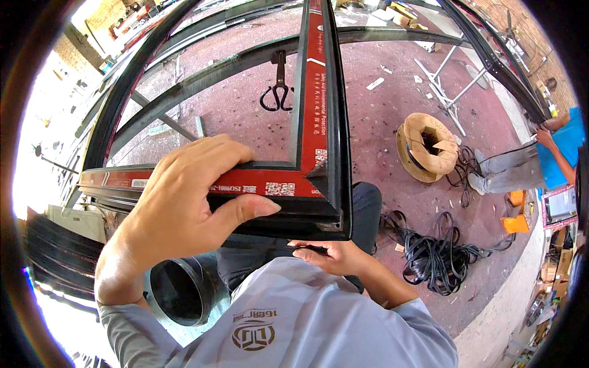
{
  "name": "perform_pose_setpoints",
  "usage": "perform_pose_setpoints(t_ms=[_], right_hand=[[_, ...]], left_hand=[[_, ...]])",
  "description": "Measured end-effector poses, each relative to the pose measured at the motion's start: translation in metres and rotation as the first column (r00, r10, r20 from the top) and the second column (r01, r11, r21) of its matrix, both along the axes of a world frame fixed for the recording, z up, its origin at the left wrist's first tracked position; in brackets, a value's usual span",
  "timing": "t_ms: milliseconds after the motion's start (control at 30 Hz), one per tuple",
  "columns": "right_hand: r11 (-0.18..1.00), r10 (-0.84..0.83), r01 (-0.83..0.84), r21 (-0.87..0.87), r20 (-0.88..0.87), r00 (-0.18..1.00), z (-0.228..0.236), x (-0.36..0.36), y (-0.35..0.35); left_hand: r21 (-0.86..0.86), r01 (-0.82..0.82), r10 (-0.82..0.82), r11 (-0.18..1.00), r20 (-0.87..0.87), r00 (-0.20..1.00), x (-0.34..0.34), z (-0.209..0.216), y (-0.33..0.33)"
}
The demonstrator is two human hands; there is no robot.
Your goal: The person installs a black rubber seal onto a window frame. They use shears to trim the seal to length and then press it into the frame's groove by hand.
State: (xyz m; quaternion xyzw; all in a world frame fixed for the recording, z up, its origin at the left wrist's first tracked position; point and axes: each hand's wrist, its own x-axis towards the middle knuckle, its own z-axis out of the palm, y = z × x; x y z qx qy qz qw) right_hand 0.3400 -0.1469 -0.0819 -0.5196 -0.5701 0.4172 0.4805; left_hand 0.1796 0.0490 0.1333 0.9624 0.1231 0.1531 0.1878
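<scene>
A black window frame [341,122] with red printed film on its faces stands before me, its mitred corner near my lap. My left hand [184,190] lies over the near rail, fingers curled across the far edge and thumb along the near side, gripping it. Under the corner, my right hand [334,256] pinches a thin dark piece between thumb and fingers. Most of that piece is hidden by the frame, so I cannot tell its kind. Black-handled scissors [279,89] are beyond the near rail, within the frame's outline, their blades by a dark bar.
A wooden cable spool [427,147] stands on the reddish floor at right. Nearer lies a tangled heap of black rubber strip [438,254]. Another person [561,147] in blue handles a frame at far right. A dark bucket [181,291] is by my left elbow.
</scene>
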Motion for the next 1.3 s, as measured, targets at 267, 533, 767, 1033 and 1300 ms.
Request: perform_pose_setpoints(t_ms=[267,533,767,1033,1300], right_hand=[[0.993,-0.116,0.113,-0.032,-0.110,0.987,0.007,-0.006,0.010],[0.972,-0.227,0.228,0.063,-0.031,0.973,0.004,0.013,-0.002],[0.957,-0.290,0.289,-0.020,-0.086,0.953,-0.005,0.017,-0.016],[0.862,-0.469,0.470,0.188,-0.052,0.881,-0.019,0.014,0.003],[0.777,-0.543,0.594,0.209,-0.256,0.800,-0.100,0.043,0.004]], left_hand=[[0.002,-0.028,0.028,1.000,0.057,0.998,0.038,-0.001,-0.020],[0.015,-0.047,0.045,0.999,0.097,0.994,0.049,0.000,-0.024],[0.064,-0.089,0.084,0.994,0.075,0.994,0.040,-0.006,-0.020],[0.033,-0.183,0.180,0.983,0.071,0.981,0.074,-0.018,-0.049],[0.185,-0.257,0.199,0.948,0.285,0.938,0.056,-0.032,-0.070]])
